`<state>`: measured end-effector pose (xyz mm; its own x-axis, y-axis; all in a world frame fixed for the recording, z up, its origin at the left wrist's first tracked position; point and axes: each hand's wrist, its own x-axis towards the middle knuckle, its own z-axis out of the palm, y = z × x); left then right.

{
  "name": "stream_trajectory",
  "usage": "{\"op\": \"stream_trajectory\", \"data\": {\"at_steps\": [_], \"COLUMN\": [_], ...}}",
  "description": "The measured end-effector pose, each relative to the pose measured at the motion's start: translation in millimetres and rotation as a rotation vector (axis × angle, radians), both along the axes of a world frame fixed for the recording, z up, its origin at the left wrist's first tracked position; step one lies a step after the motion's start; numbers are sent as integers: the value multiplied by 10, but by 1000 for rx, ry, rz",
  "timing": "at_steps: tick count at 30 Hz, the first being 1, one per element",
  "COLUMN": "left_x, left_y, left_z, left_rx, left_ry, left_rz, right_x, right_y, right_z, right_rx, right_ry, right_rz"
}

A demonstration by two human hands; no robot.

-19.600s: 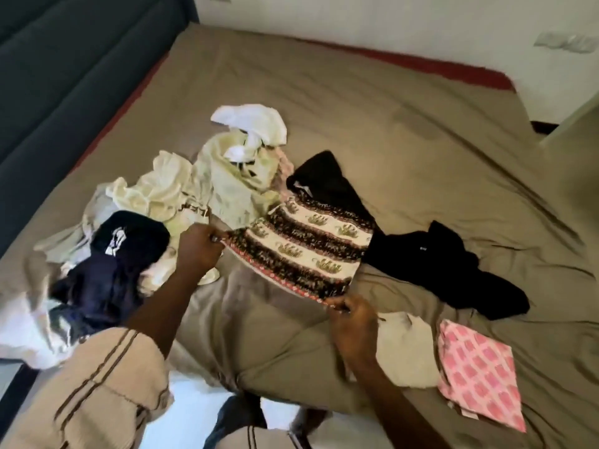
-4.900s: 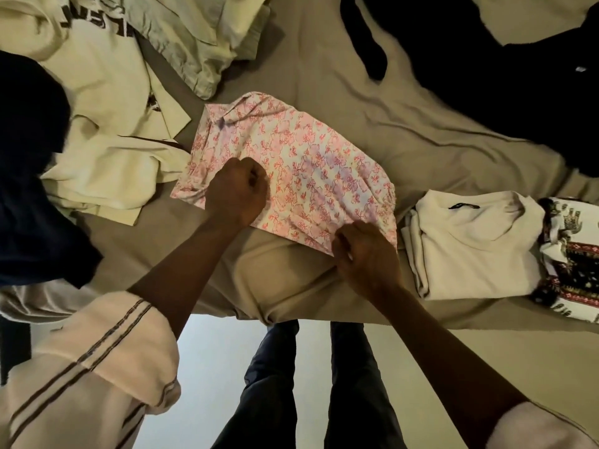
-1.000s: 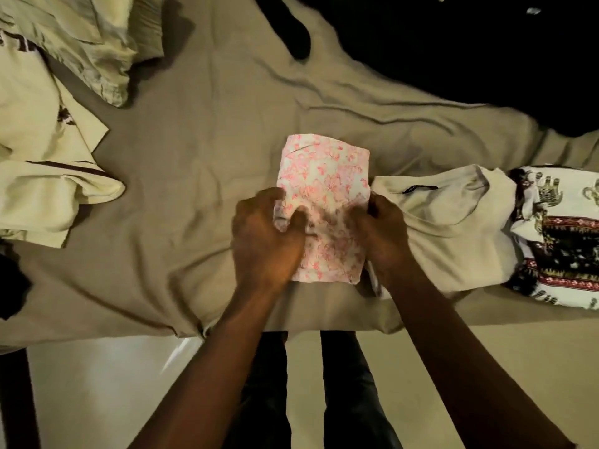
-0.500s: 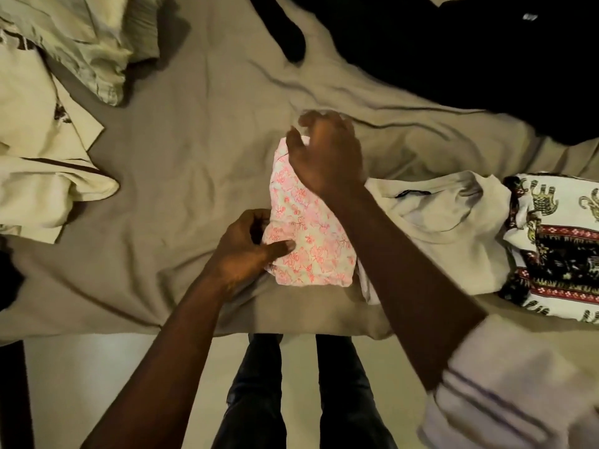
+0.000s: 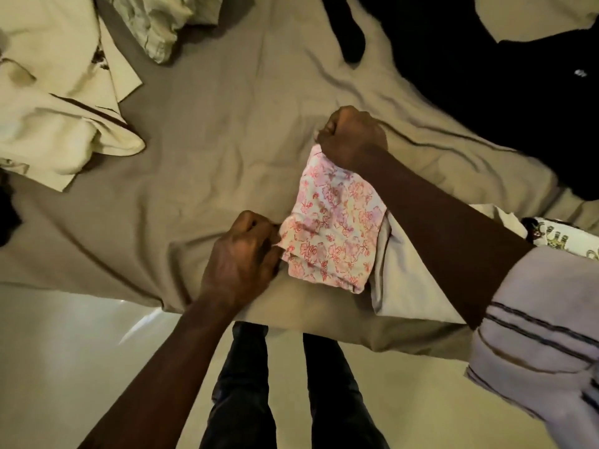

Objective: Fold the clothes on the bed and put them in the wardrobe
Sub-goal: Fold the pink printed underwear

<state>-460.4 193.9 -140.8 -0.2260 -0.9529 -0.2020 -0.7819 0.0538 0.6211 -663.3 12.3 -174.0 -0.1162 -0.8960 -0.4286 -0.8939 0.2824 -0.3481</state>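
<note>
Small folded pink floral cloth [image 5: 334, 231] lay on the tan bed sheet [image 5: 210, 140], held between both hands. The left hand [image 5: 241, 257] pinched its near left edge with fingers curled on the fabric, and the right hand [image 5: 353, 137] was fisted round its far end. A folded beige garment [image 5: 398, 286] lay just right of the cloth under the right forearm, with a black garment [image 5: 486, 76] beyond the right hand and cream clothes [image 5: 48, 124] well left of the left hand.

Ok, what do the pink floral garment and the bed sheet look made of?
Pink floral garment: thin light cloth, likely cotton, matte; it creases softly and carries a printed pattern. Bed sheet: matte tan fabric, rumpled into soft wrinkles; fibre uncertain.
</note>
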Motion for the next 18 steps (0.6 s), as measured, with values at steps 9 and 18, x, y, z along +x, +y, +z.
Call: {"op": "stream_trajectory", "data": {"at_steps": [9, 18], "left_x": [467, 132], "left_y": [270, -431], "left_z": [-136, -29], "left_rx": [112, 569], "left_ry": [0, 340], "left_rz": [-17, 480], "right_x": [-146, 141], "right_y": [11, 1289], "right_z": [-1, 309], "right_rx": [-193, -67], "right_ry": [30, -227], "right_rz": [-49, -747]}}
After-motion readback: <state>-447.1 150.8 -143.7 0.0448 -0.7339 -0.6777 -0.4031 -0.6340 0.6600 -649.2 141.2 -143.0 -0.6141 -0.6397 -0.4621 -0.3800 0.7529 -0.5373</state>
